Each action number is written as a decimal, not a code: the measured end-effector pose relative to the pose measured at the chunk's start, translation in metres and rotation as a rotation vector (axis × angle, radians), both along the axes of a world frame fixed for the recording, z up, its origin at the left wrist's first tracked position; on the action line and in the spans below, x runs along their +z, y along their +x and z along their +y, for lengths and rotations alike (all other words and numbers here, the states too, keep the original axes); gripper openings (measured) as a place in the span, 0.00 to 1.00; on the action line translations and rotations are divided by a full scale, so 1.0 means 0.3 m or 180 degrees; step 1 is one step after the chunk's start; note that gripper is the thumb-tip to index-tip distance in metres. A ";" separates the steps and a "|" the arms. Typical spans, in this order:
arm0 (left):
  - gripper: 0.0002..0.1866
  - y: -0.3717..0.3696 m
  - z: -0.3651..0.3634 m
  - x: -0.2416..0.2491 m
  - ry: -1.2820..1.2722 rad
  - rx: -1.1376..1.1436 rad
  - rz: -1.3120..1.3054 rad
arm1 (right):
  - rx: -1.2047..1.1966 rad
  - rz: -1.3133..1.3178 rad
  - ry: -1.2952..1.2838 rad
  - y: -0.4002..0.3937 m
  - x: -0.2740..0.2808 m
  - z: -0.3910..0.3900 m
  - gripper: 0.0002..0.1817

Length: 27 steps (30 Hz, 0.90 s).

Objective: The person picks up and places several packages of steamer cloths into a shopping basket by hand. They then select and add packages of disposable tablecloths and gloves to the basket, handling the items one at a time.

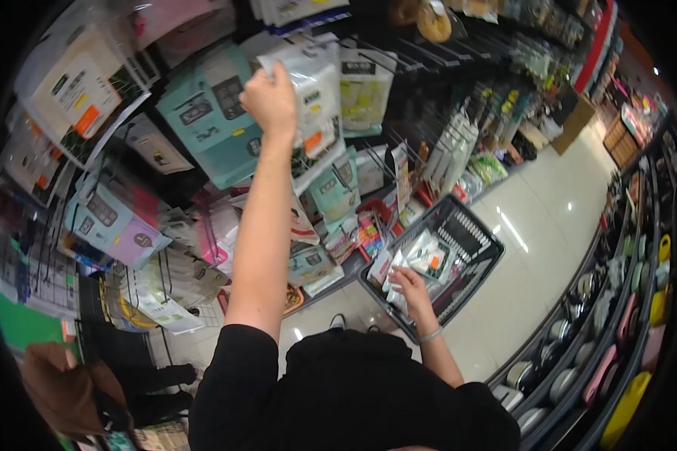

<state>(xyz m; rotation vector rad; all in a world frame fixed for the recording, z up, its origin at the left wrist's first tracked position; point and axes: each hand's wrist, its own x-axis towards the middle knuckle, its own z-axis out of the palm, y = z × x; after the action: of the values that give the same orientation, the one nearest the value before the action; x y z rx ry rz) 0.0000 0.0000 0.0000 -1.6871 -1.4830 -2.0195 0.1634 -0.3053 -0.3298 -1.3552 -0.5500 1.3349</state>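
My left hand (269, 101) is raised to the hanging display, its fingers closed on the top edge of a clear and white package (317, 98) with an orange label. Mint-green packages (210, 113) hang just left of that hand, and a yellow-green one (365, 90) is to its right. Lower down, my right hand (411, 289) is over the near side of a dark shopping basket (466, 289), its fingers bent close to the packages inside. A white package (429, 259) with an orange label lies in the basket. Whether the right fingers grip anything is unclear.
Hanging packages (116, 222) crowd the left side. Shelves of pans and kitchenware (564, 368) run along the right. A glossy tiled floor (541, 199) lies between the displays. At the lower left, a brown item (71, 391) stands near dark fabric.
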 end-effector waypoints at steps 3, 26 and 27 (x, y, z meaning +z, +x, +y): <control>0.20 0.040 0.049 -0.044 0.0178 0.0035 0.0244 | -0.0178 -0.0005 0.0108 -0.001 -0.085 -0.015 0.17; 0.28 -0.103 -0.541 -0.806 -0.2043 -0.1996 -0.0156 | -0.0450 -0.1812 -0.1170 0.377 -0.709 0.322 0.25; 0.27 -0.144 -0.585 -0.859 -0.2381 -0.1866 -0.0056 | -0.0276 -0.1908 -0.1489 0.385 -0.696 0.373 0.27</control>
<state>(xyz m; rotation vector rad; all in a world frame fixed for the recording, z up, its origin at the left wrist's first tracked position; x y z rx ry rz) -0.0431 -0.1755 -0.2577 -2.6500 -2.1168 -1.7883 0.2790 -0.1934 -0.5387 -2.1681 -0.5821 1.0059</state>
